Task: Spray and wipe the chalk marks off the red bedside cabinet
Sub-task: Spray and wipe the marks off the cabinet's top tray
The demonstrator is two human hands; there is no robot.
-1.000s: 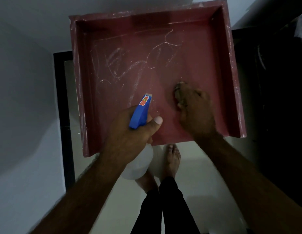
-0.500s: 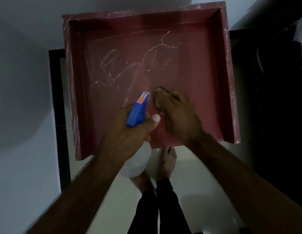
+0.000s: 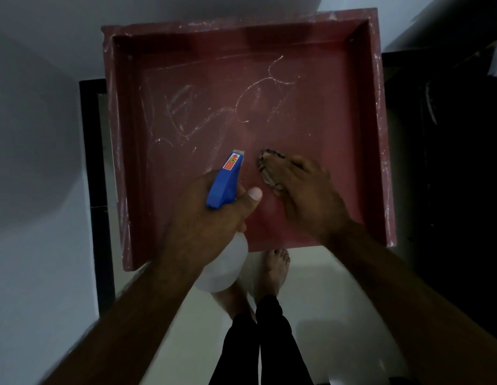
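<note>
Half the red bedside cabinet (image 3: pixel 339 120) is being cleared: the cloth (image 3: pixel 269 168) is being slid leftward under the flat right hand (image 3: pixel 305 195), toward far-side chalk marks (image 3: pixel 214 112), spray bottle (image 3: pixel 226 179) gripped in the left hand (image 3: pixel 203 218).

The red bedside cabinet (image 3: pixel 377 140) has a sunken top, walled by a raised rim on the far side and both flanks and open at the near edge. Chalk marks (image 3: pixel 186 118) sprawl over this top beyond both grips, thickest past the left grip (image 3: pixel 205 226), which holds the spray bottle (image 3: pixel 226 180) above the surface. A patterned cloth (image 3: pixel 265 165) lies flat on the top under the right grip (image 3: pixel 303 195), its edge showing past the fingertips. White smears fleck the rim.
</note>
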